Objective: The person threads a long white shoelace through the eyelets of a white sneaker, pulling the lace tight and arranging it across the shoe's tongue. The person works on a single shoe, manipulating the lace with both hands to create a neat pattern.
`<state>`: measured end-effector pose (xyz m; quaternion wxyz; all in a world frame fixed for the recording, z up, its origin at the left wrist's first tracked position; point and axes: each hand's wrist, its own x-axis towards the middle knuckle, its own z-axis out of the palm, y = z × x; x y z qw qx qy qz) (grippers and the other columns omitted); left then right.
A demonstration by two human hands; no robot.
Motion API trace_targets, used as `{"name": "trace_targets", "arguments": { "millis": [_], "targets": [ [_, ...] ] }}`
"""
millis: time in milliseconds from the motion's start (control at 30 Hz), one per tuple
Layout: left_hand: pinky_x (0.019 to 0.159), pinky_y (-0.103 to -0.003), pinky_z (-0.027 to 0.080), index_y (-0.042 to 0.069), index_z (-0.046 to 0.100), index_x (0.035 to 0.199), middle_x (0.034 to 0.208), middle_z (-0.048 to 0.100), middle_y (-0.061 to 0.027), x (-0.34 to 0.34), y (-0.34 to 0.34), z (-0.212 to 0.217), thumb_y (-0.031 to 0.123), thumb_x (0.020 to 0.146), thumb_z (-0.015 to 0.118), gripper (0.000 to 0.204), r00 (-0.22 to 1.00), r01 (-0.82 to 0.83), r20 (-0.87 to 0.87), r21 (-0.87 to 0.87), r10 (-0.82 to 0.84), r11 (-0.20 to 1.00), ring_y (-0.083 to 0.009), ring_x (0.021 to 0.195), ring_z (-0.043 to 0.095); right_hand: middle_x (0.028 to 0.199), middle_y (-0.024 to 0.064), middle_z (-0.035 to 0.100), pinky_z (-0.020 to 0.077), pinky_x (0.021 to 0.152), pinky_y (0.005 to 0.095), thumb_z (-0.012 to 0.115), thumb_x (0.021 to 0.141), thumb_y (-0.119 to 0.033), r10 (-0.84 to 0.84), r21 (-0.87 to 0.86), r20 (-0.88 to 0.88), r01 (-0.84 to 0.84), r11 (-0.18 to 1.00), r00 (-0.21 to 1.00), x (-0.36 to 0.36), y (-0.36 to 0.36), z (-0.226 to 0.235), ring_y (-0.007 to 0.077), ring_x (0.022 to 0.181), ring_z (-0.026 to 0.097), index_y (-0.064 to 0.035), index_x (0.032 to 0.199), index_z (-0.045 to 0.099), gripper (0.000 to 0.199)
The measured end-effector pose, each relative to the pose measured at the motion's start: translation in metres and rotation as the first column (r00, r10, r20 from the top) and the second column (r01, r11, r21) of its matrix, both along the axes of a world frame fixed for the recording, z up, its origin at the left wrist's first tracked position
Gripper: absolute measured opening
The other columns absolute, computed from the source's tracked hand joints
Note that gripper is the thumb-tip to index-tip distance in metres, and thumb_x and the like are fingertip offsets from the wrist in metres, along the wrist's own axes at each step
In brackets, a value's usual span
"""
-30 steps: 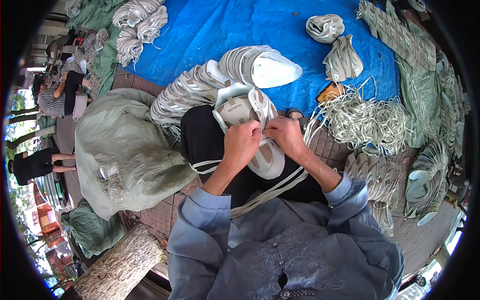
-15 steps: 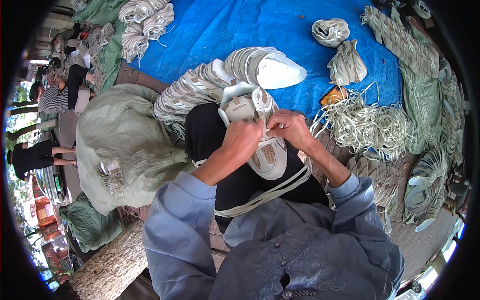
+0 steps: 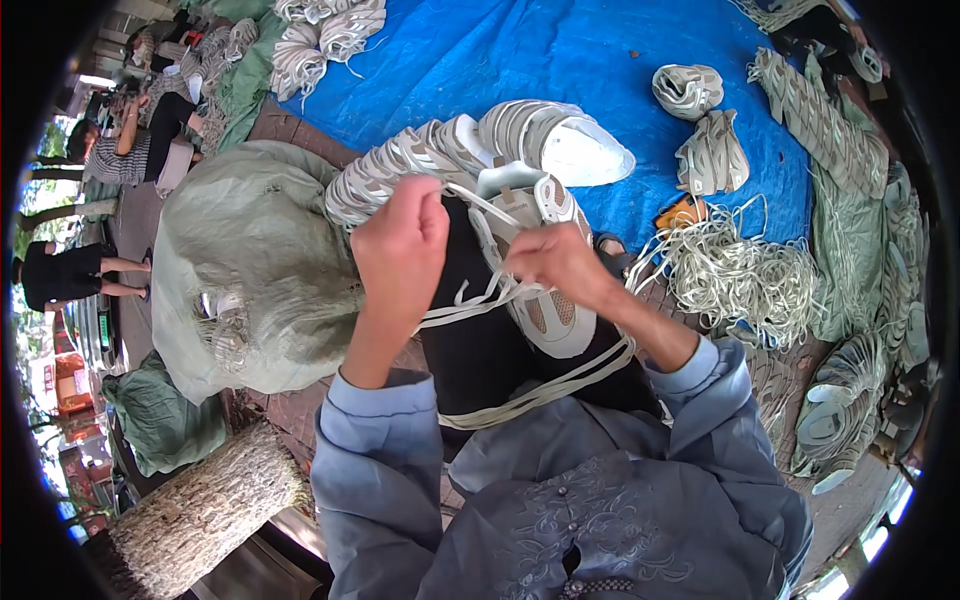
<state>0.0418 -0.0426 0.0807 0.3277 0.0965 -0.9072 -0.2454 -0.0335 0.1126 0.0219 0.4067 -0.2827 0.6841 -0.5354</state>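
Observation:
A white and beige shoe upper rests on my lap over the dark cloth, its toe toward me. My left hand is raised to its left in a fist. From that fist a flat pale shoelace stretches across the upper's opening to my right hand. Over the eyelet area, the right hand is closed with the lace running into its fingers; the fingertips are partly hidden. More lace strands hang below the hands. A loose bundle of laces crosses my lap.
Behind the upper, a nested row of shoe uppers lies by a blue tarp. At right are a tangled lace pile and stacked uppers. A large pale sack and a log lie left. People are at far left.
My left hand has moved up and left from the upper, drawing a lace taut. My right hand has stayed over the upper and shifted slightly left. The view has shifted a little.

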Motion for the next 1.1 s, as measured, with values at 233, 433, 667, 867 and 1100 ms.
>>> {"name": "trace_targets", "arguments": {
  "millis": [233, 433, 667, 867, 1100],
  "targets": [
    [0.044, -0.021, 0.039, 0.002, 0.055, 0.082, 0.056, 0.051, -0.0017, -0.004, -0.023, -0.022, 0.0, 0.077, 0.052, 0.006, 0.973, -0.072, 0.224, 0.537, -0.059, 0.841, -0.0055, 0.047, 0.049, 0.067, 0.0132, 0.059, 0.047, 0.054, 0.0336, 0.061, 0.068, -0.013, 0.22, 0.118, -0.715, -0.196, 0.974, 0.664, 0.001, -0.008, -0.016, 0.0251, 0.062, 0.06, -0.0013, 0.079, 0.06, 0.016],
    [0.044, -0.031, 0.043, 0.004, 0.052, 0.074, 0.058, 0.055, -0.0099, -0.002, -0.049, -0.043, 0.002, 0.074, 0.053, 0.003, 0.981, -0.036, 0.19, 0.032, 0.029, 0.999, -0.0225, 0.045, 0.054, 0.061, 0.0116, 0.058, 0.0478, 0.05, 0.0338, 0.058, 0.065, -0.006, 0.317, 0.237, -0.887, -0.259, 0.936, 0.336, 0.01, -0.025, -0.026, 0.0237, 0.056, 0.059, -0.0017, 0.065, 0.058, 0.005],
    [0.051, -0.041, 0.044, 0.008, 0.055, 0.074, 0.062, 0.057, -0.0165, 0.056, -0.211, -0.062, 0.014, 0.077, 0.05, 0.009, 0.832, -0.409, 0.187, -0.428, 0.522, 0.806, -0.0349, 0.057, 0.057, 0.048, 0.0001, 0.048, 0.0245, 0.034, 0.0185, 0.061, 0.073, -0.012, -0.419, -0.22, -0.014, 0.406, 0.887, 0.908, -0.136, 0.043, -0.029, 0.0043, 0.038, 0.041, -0.0032, 0.059, 0.056, 0.018],
    [0.063, -0.046, 0.046, 0.005, 0.061, 0.083, 0.078, 0.062, -0.0173, 0.171, -0.338, -0.037, 0.018, 0.075, 0.047, 0.021, 0.188, -0.675, 0.474, -0.574, 0.86, 0.464, -0.0342, 0.072, 0.06, 0.056, 0.0011, 0.051, 0.0332, 0.038, 0.0191, 0.065, 0.073, -0.017, -0.88, -0.048, -0.078, 0.88, 0.473, 0.468, -0.288, 0.203, -0.035, 0.0071, 0.042, 0.045, -0.0058, 0.064, 0.053, 0.019],
    [0.068, -0.039, 0.043, 0.003, 0.053, 0.095, 0.084, 0.055, -0.014, 0.082, -0.138, -0.045, 0.008, 0.074, 0.056, 0.022, 0.923, -0.052, 0.312, -0.477, 0.224, 0.878, -0.0304, 0.076, 0.051, 0.067, 0.0114, 0.06, 0.0466, 0.053, 0.0326, 0.063, 0.069, -0.019, 0.214, 0.302, -0.953, 0.589, 0.749, 0.216, -0.197, 0.138, -0.031, 0.0203, 0.057, 0.059, -0.0034, 0.081, 0.062, 0.02]
  ]
}}
